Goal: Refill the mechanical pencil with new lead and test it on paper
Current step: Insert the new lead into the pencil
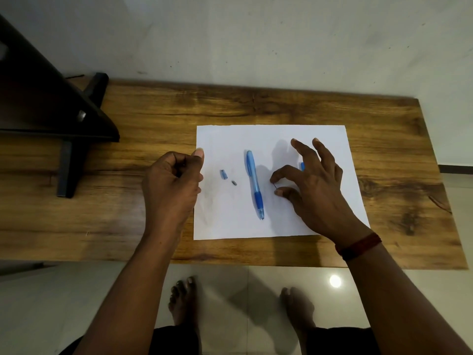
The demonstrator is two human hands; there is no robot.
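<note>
Bare feet on pale tile at the bottom of the frame, a lamp glare on the floor to the lower right. Two forearms reaching up from the bottom edge onto a wooden table; red thread band round the right wrist.

White paper lying right of centre on the table. Left hand at the paper's left edge, curled into a loose fist, thumb tip resting up at the paper's border; whether anything sits inside the fist, cannot tell. Right hand over the right half of the paper, outer fingers spread and lifted, thumb and forefinger drawn close together at a thin dark lead down at the sheet, seemingly pinching it.

Pencil lying flat on the middle of the paper, blue and clear, tip toward the bottom of the frame, open end toward the top, just left of the right thumb and not touched by either hand. Left of it, apart from the barrel, a small blue cap and a tiny grey piece, both loose on the sheet. A bit of blue peeping out behind the right fingers, too hidden to identify.

Farther up and to the upper left, a dark stand with a foot on the table. Beyond, a pale wall across the top.
</note>
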